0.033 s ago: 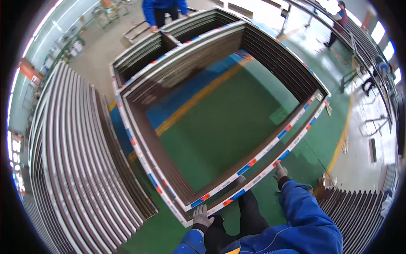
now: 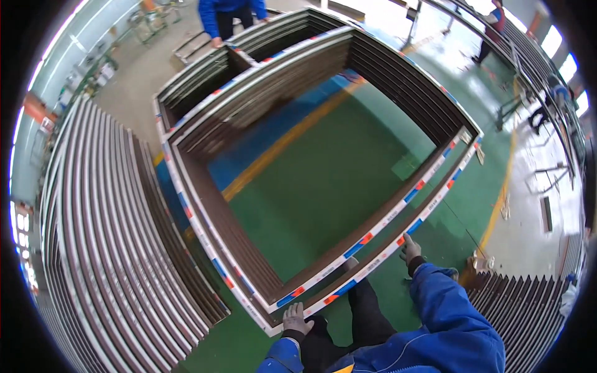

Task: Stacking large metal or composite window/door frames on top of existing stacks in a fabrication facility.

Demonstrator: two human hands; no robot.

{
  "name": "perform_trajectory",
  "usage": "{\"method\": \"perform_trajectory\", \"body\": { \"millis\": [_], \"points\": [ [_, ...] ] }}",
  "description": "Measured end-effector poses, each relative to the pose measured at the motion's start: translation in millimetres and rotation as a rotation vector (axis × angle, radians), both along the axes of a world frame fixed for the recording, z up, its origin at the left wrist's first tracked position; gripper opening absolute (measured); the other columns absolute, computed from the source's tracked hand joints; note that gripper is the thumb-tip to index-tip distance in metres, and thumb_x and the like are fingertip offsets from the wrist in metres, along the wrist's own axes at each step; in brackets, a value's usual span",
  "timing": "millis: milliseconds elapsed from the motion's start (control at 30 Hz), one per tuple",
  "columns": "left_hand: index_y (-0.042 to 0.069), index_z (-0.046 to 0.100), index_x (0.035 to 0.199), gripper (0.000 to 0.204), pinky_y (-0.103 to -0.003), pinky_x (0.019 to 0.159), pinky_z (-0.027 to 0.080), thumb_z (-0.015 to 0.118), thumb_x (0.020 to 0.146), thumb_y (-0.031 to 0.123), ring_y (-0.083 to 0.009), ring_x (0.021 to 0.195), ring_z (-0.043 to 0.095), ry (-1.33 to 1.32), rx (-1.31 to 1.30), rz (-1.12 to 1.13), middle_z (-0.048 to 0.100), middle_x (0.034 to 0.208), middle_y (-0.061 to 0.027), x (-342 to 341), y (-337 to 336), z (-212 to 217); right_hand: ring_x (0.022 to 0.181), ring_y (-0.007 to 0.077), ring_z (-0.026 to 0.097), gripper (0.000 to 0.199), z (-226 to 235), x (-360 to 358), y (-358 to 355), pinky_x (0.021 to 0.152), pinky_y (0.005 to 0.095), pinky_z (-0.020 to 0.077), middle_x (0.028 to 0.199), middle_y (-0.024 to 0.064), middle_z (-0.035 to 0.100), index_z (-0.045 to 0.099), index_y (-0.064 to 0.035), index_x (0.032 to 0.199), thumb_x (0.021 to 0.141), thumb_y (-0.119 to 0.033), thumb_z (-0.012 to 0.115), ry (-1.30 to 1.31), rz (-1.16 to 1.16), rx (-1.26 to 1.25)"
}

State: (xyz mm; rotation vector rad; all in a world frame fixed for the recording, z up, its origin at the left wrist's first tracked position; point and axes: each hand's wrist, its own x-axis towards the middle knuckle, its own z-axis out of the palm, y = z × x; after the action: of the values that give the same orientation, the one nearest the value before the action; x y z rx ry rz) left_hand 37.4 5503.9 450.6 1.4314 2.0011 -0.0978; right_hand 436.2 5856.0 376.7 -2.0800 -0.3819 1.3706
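A large brown window frame with white, blue and red tape on its edge lies on top of a stack of like frames. Its near rail juts out past the stack toward me. My left hand, in a grey glove, grips that rail close to the near left corner, fingers over the top. Farther right along the same rail, my right hand, also gloved, holds the outer edge; part of its fingers is hidden. Across the stack, a co-worker in a blue jacket has a hand on the far side.
Many long brown profiles or frames stand packed at my left. Another ribbed stack is at the lower right. Green floor with a yellow line shows through the frame opening. Other people and metal racks are at the right.
The view has shifted slightly, so the frame and the surroundings sit a little farther left. Both my hands keep their places on the frame.
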Motion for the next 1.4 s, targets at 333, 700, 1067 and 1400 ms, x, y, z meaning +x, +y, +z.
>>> {"method": "perform_trajectory", "body": {
  "millis": [333,700,1067,1400],
  "points": [
    [0.010,0.041,0.147,0.094,-0.048,0.117,0.033,0.083,0.067,0.036,-0.0330,0.142,0.041,-0.025,-0.118,0.009,0.049,0.148,-0.0164,58,62,-76,0.071,0.0190,0.065,0.030,-43,39,91,0.065,0.0371,0.0547,0.086,0.0050,0.068,0.071,-0.0059,0.103,0.086,-0.029,0.079,0.122,-0.096,0.078],
    [0.013,0.048,0.139,0.079,-0.045,0.109,0.042,0.079,0.068,0.027,-0.0329,0.129,0.055,-0.074,-0.260,-0.043,0.060,0.132,-0.0174,63,96,-87,0.068,0.0236,0.064,0.014,-65,54,92,0.066,0.0383,0.0541,0.077,0.0076,0.063,0.067,-0.0018,0.088,0.080,-0.011,0.073,0.107,-0.195,0.134],
    [0.008,0.045,0.144,0.076,-0.046,0.111,0.041,0.070,0.074,0.025,-0.0341,0.131,0.054,-0.093,-0.352,-0.010,0.058,0.136,-0.0193,52,92,-72,0.071,0.0238,0.062,0.011,-64,45,90,0.069,0.0387,0.0504,0.078,0.0064,0.061,0.066,0.0002,0.081,0.074,-0.007,0.069,0.098,-0.162,0.082],
    [0.005,0.042,0.147,0.076,-0.047,0.114,0.037,0.066,0.078,0.025,-0.0371,0.133,0.051,-0.082,-0.404,-0.016,0.054,0.141,-0.0231,48,84,-76,0.064,0.0184,0.053,0.008,-71,38,90,0.062,0.0343,0.0462,0.071,0.0011,0.051,0.060,-0.0071,0.077,0.074,-0.009,0.067,0.092,-0.123,0.076]
  ]
}}
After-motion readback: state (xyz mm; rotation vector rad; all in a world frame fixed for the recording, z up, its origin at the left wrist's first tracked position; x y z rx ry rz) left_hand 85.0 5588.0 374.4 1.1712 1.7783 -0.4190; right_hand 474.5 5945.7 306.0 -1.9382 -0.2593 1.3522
